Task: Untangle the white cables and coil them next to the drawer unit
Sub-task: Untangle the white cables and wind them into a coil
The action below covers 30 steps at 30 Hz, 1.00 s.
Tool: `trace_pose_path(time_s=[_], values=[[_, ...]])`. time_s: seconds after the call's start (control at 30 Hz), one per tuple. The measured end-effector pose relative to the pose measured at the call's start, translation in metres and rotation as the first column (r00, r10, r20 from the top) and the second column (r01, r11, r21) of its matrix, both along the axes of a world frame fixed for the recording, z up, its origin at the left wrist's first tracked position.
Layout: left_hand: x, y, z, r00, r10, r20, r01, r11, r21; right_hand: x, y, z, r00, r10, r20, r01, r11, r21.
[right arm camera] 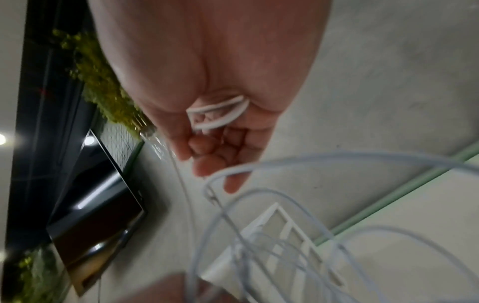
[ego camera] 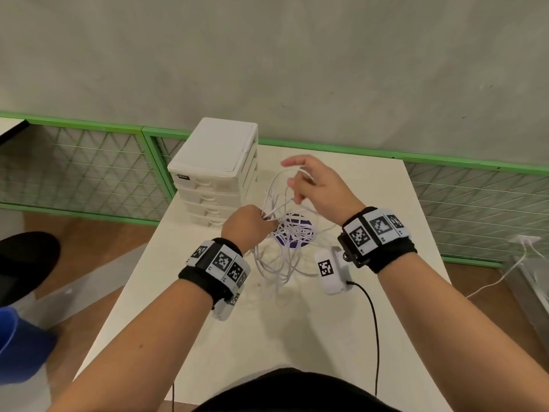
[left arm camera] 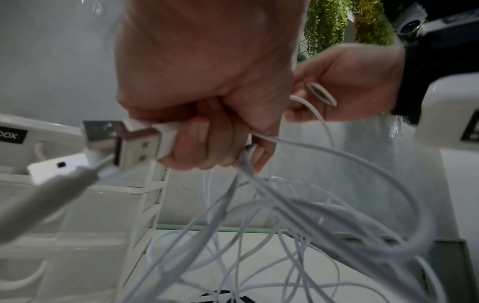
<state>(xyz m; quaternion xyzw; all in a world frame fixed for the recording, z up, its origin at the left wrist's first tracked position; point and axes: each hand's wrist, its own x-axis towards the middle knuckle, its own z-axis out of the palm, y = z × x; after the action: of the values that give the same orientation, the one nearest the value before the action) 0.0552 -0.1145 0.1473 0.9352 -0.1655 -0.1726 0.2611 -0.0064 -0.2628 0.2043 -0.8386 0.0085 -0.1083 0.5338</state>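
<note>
A tangle of thin white cables [ego camera: 282,242] hangs between my hands above the white table [ego camera: 225,331], just right of the white drawer unit [ego camera: 215,171]. My left hand [ego camera: 248,224] is clenched round a bunch of strands, with USB plugs [left arm camera: 134,143] sticking out of the fist [left arm camera: 204,131]. My right hand [ego camera: 315,182] is raised higher and further back, fingers curled round a small loop of cable [right arm camera: 217,114]; its index finger points left. Loops [left arm camera: 324,225] trail down from both hands to the table.
A dark blue round patch [ego camera: 292,233] lies on the table under the cables. A green mesh fence [ego camera: 89,168] runs behind the table. A black cord [ego camera: 374,328] trails from my right wrist camera. Another white cable [ego camera: 499,278] lies on the floor at right.
</note>
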Motion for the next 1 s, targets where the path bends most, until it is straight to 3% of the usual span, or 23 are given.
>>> trace_pose_path(time_s=[0.07,0.17,0.3,0.43,0.53,0.63,0.77,1.0], values=[[0.003,0.0,-0.002,1.0,0.006,-0.018,-0.005,0.998,0.068,0.001,0.001,0.009,0.993,-0.043,0.11,0.032,0.994,0.103],[0.007,0.0,-0.001,0.999,0.028,-0.035,-0.024,0.994,0.107,0.0,0.004,0.016,0.975,-0.064,0.213,0.039,0.992,0.118],[0.013,0.001,0.001,0.999,0.036,-0.01,-0.035,0.995,0.091,-0.003,0.004,0.014,0.962,-0.145,0.232,0.107,0.98,0.17],[0.005,0.002,0.0,0.999,-0.013,-0.048,0.004,0.982,-0.191,-0.004,0.001,0.009,0.976,-0.154,0.155,0.124,0.975,0.187],[-0.003,0.0,0.006,0.993,-0.01,-0.116,-0.042,0.895,-0.445,-0.003,0.006,0.009,0.982,-0.119,0.147,0.082,0.968,0.239],[-0.005,-0.006,0.007,0.982,0.036,-0.183,-0.137,0.805,-0.578,0.001,0.013,0.012,0.99,-0.059,0.127,0.019,0.956,0.294],[-0.006,-0.012,0.008,0.975,0.083,-0.206,-0.202,0.715,-0.669,0.005,0.018,0.014,0.994,-0.03,0.11,-0.003,0.958,0.287],[-0.005,-0.023,0.006,0.984,0.092,-0.15,-0.169,0.724,-0.669,0.0,0.018,0.012,0.997,0.058,0.06,-0.075,0.93,0.36]])
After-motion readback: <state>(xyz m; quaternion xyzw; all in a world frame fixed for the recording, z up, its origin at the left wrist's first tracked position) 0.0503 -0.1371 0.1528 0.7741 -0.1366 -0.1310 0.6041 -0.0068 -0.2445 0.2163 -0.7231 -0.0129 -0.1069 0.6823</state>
